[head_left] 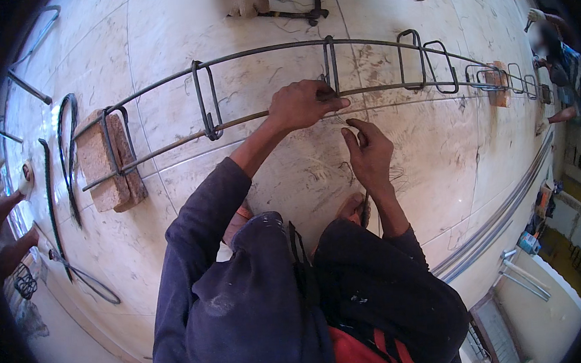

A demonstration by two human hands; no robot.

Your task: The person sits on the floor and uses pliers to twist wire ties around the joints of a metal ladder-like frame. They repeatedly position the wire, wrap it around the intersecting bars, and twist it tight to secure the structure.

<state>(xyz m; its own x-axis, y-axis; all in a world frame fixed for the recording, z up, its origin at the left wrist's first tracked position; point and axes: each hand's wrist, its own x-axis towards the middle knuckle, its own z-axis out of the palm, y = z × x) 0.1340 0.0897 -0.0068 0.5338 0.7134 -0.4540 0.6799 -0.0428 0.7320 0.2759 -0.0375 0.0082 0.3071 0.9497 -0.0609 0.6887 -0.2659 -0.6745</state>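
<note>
A long frame of two steel rods crosses in front of me, with several bent steel stirrups around the rods. My left hand (pixel 306 105) is closed at the near rod (pixel 391 87), its fingers at the lower end of the middle stirrup (pixel 332 59). Just below the rod and to the right is my right hand (pixel 370 151), apart from the frame. Its fingers are curled with thumb and forefinger close together; what they hold is too fine to make out. Thin loose wires (pixel 396 175) lie on the floor beside it.
Bricks (pixel 99 156) prop the frame's left end, and another brick (pixel 497 83) props it farther right. A bundle of wire (pixel 70 162) and a dark bar (pixel 52 203) lie at left. Long rods (pixel 505 215) run along the right. Other people work at both sides and the top.
</note>
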